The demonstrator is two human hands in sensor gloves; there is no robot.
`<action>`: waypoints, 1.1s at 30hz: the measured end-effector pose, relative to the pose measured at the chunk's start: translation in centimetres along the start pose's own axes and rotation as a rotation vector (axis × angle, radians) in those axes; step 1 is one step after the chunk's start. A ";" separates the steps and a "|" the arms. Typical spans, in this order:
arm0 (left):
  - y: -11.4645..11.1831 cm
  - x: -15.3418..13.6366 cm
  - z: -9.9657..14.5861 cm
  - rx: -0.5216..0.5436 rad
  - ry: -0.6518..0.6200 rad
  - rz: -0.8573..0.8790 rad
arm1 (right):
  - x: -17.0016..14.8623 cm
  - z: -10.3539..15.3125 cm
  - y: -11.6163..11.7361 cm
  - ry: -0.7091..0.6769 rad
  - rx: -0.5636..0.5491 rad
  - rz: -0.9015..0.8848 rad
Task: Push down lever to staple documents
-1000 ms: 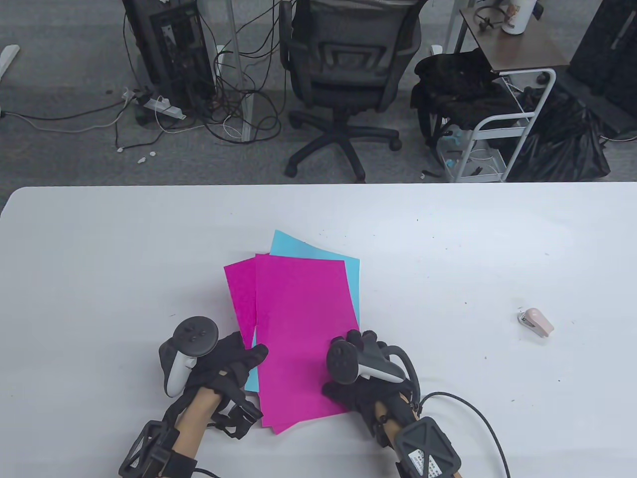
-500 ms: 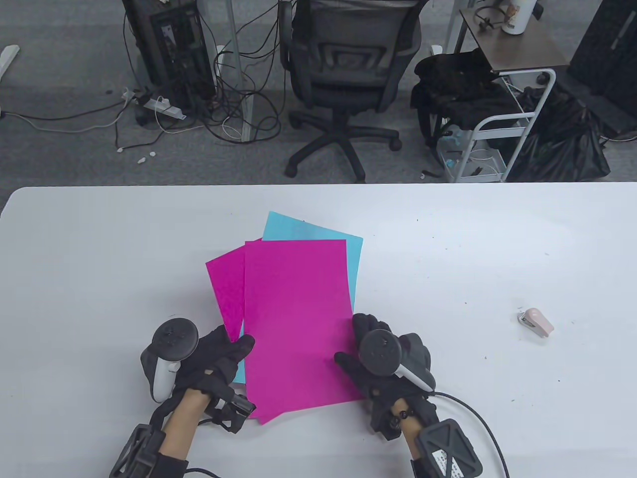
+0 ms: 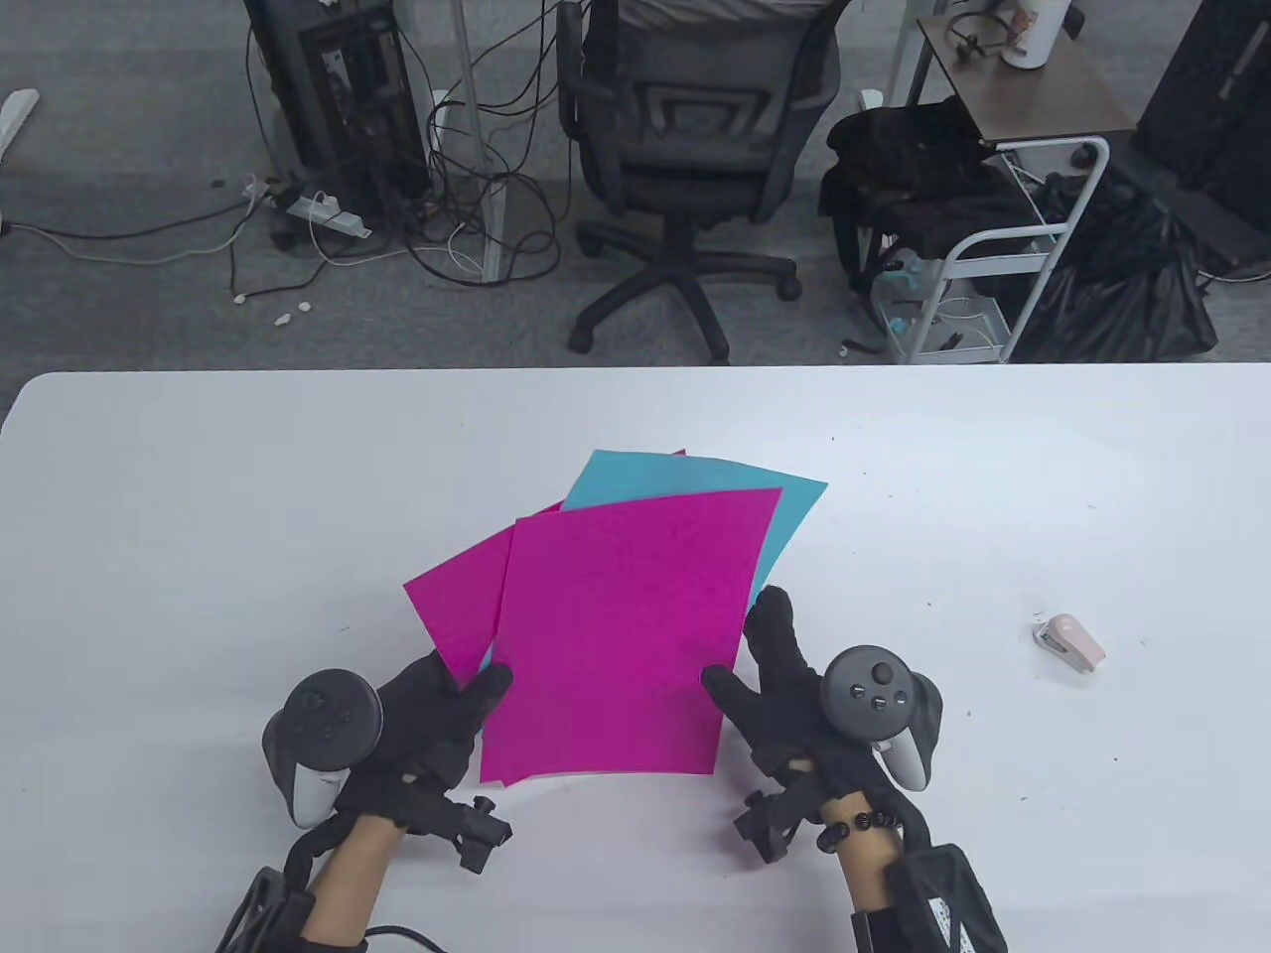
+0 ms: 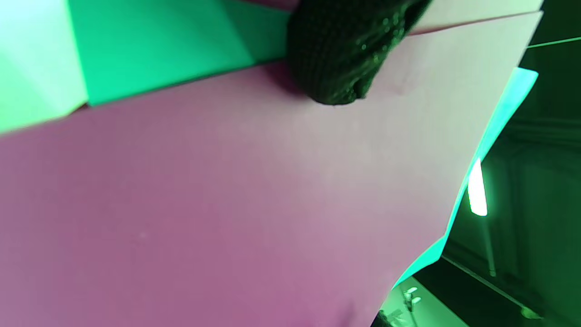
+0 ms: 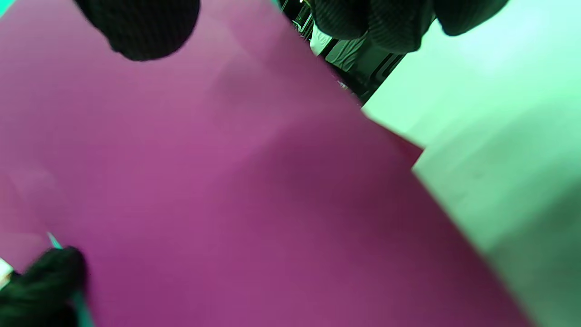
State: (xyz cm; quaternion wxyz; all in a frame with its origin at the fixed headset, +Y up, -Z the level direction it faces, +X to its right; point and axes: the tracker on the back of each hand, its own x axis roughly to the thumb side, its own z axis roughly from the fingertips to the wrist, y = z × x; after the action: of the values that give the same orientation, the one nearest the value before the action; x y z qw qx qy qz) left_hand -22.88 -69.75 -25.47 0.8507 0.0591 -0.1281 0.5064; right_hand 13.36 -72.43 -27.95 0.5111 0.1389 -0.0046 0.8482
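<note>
A loose stack of magenta sheets (image 3: 626,625) with a blue sheet (image 3: 695,478) behind them is lifted off the white table (image 3: 199,516) near its front middle. My left hand (image 3: 447,700) grips the stack's left edge, thumb on top. My right hand (image 3: 770,675) grips the right edge, thumb on the top sheet. The magenta paper fills the left wrist view (image 4: 227,204) and the right wrist view (image 5: 227,195). A small pink stapler (image 3: 1069,642) lies on the table far to the right, away from both hands.
Beyond the table's far edge stand a black office chair (image 3: 695,149), a white cart (image 3: 993,268) with black cloth and bags, and a computer tower (image 3: 338,99) with cables on the floor.
Both hands lifted the stack and tilted it so its top swings right. The right hand moved right and turned outward; the left hand shifted slightly left.
</note>
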 end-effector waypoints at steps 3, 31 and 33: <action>-0.1 0.4 0.2 0.009 -0.037 0.017 | 0.5 0.2 -0.1 -0.025 -0.037 -0.072; -0.8 -1.0 -0.6 -0.241 -0.072 0.078 | 2.1 0.9 -0.6 -0.153 -0.130 -0.103; -0.7 -1.1 -0.6 -0.237 -0.078 0.102 | 2.0 0.9 -0.6 -0.143 -0.130 -0.107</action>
State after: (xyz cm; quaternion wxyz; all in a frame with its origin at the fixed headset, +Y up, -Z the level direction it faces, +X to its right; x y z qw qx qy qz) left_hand -22.61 -70.86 -26.34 0.8193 -0.0287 -0.2229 0.5275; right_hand 13.19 -70.56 -26.67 0.5621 0.1659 -0.0888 0.8054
